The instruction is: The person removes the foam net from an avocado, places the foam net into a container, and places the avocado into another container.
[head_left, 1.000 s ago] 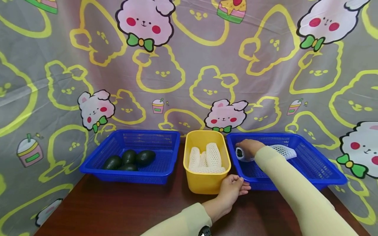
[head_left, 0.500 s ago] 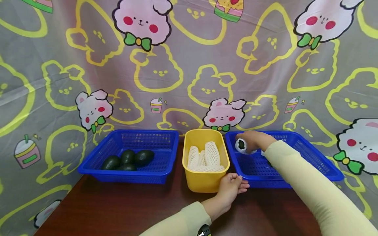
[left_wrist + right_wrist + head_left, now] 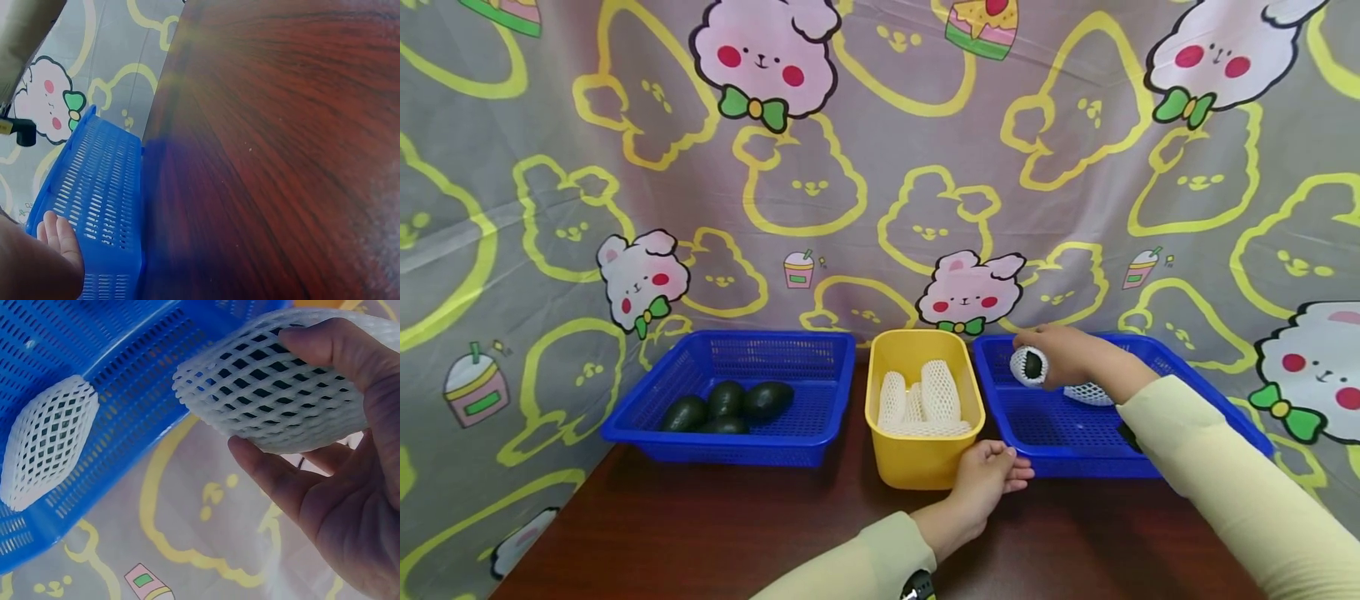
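1. Currently, your right hand has its fingers curled round a netted fruit, thumb on one side; dark green skin shows through the white foam mesh and at its end.
2. In the head view you hold that fruit at right of centre, within the left part of the right blue basket; its height over the basket's bottom is hard to tell.
3. Your left hand sits low, right of centre, its fingers extended and holding nothing; they appear to touch that basket's front wall.
4. A second netted fruit lies in the same basket, at the left of the right wrist view.
5. Beside you at centre, the yellow bin contains white foam nets.
6. At left, four dark green fruits lie together in the left blue basket, on your brown tabletop.
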A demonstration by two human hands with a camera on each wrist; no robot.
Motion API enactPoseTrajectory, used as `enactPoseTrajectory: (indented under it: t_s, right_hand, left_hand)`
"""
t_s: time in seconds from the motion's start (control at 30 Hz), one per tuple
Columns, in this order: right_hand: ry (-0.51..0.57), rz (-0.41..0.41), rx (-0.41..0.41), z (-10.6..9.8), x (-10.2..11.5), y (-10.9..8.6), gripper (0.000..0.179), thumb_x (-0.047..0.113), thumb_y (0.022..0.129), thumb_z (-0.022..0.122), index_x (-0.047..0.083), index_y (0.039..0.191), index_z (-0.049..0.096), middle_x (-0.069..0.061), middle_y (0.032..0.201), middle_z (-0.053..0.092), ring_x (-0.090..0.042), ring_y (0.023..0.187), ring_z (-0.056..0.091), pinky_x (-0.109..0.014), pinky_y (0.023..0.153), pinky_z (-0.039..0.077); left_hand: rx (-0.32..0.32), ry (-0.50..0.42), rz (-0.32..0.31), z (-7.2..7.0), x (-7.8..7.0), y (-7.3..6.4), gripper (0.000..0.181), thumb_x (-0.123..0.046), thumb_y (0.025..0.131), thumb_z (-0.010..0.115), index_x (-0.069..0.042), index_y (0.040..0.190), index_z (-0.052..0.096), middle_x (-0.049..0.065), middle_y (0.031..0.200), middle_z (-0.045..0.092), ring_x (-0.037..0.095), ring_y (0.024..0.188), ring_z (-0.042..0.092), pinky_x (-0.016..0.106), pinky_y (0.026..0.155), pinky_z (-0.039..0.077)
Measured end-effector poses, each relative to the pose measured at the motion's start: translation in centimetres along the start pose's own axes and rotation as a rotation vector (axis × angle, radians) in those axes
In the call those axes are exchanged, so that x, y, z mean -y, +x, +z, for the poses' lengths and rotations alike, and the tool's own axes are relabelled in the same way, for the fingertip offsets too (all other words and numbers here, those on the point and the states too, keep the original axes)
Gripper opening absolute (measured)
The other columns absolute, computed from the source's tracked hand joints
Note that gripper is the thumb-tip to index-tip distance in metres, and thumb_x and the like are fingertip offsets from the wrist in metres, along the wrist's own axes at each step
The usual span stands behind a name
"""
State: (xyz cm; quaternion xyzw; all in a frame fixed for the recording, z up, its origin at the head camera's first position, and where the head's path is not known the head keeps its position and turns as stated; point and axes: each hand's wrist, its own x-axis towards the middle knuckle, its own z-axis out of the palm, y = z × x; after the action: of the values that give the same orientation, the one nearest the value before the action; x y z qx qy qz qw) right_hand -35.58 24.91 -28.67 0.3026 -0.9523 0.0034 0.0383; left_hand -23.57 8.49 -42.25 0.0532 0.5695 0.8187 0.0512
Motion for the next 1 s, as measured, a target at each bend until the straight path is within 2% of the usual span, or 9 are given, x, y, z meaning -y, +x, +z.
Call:
enactPoseTrajectory:
  t_s: [0.1, 0.27, 0.5, 0.63, 0.77, 0.87, 1.0]
  right_hand:
    - [0.018, 0.000, -0.019, -0.1, 0.5, -1.2, 0.067, 0.002, 0.060, 0.088, 0.009, 0.121, 0.061, -0.019, 0.114, 0.060, -0.039, 0.099, 0.058, -0.054, 0.081, 0.049]
    - [0.031, -0.027, -0.063, -0.4, 1.8, -2.9, 0.071, 0.004, 0.058, 0.091, 0.012, 0.122, 0.061, -0.015, 0.106, 0.060, -0.034, 0.091, 0.060, -0.053, 0.078, 0.050]
    - [0.034, -0.064, -0.128, -1.0, 3.6, -5.1, 0.075, 0.004, 0.054, 0.093, 0.012, 0.121, 0.062, -0.011, 0.104, 0.061, -0.032, 0.088, 0.060, -0.053, 0.077, 0.051]
    - [0.021, -0.081, -0.155, -1.4, 4.6, -6.2, 0.075, 0.005, 0.052, 0.094, 0.011, 0.120, 0.063, -0.010, 0.103, 0.061, -0.032, 0.088, 0.059, -0.053, 0.077, 0.051]
    - [0.002, -0.087, -0.169, -1.6, 5.8, -7.3, 0.076, 0.007, 0.050, 0.095, 0.012, 0.119, 0.064, -0.013, 0.106, 0.061, -0.035, 0.090, 0.060, -0.054, 0.077, 0.052]
    - [0.001, -0.109, -0.173, -1.7, 6.8, -8.1, 0.075, 0.011, 0.051, 0.094, 0.013, 0.119, 0.064, -0.015, 0.109, 0.061, -0.036, 0.092, 0.061, -0.054, 0.078, 0.052]
    - [-0.005, -0.164, -0.204, -1.6, 8.1, -9.1, 0.069, 0.020, 0.056, 0.093, 0.014, 0.118, 0.064, -0.012, 0.107, 0.061, -0.032, 0.091, 0.061, -0.051, 0.078, 0.052]
  left_hand:
    - [0.011, -0.002, -0.006, -0.1, -0.1, -0.1, 0.006, 0.000, 0.095, 0.053, 0.004, 0.095, 0.057, 0.024, 0.088, 0.069, 0.029, 0.078, 0.071, 0.033, 0.068, 0.057]
    - [0.036, 0.012, -0.016, -0.3, -0.3, -0.2, 0.009, -0.002, 0.096, 0.053, 0.005, 0.098, 0.058, 0.023, 0.089, 0.069, 0.030, 0.080, 0.071, 0.035, 0.070, 0.057]
    - [0.119, 0.051, -0.012, -1.0, -0.4, -0.4, 0.015, -0.003, 0.097, 0.053, 0.010, 0.103, 0.058, 0.025, 0.093, 0.068, 0.033, 0.084, 0.070, 0.037, 0.073, 0.057]
    - [0.159, 0.079, -0.027, -1.3, -0.7, -0.8, 0.018, -0.004, 0.098, 0.053, 0.011, 0.106, 0.059, 0.022, 0.093, 0.069, 0.032, 0.085, 0.070, 0.037, 0.074, 0.057]
    - [0.198, 0.111, -0.081, -2.0, -1.5, -1.5, 0.022, -0.007, 0.099, 0.054, 0.011, 0.110, 0.060, 0.017, 0.093, 0.070, 0.029, 0.086, 0.070, 0.036, 0.075, 0.056]
    - [0.237, 0.122, -0.123, -2.8, -2.4, -2.1, 0.024, -0.009, 0.099, 0.055, 0.010, 0.113, 0.059, 0.020, 0.097, 0.069, 0.028, 0.088, 0.069, 0.036, 0.078, 0.056]
    - [0.292, 0.123, -0.131, -4.1, -3.6, -2.8, 0.025, -0.010, 0.099, 0.055, 0.010, 0.113, 0.059, 0.025, 0.103, 0.067, 0.030, 0.092, 0.069, 0.036, 0.080, 0.055]
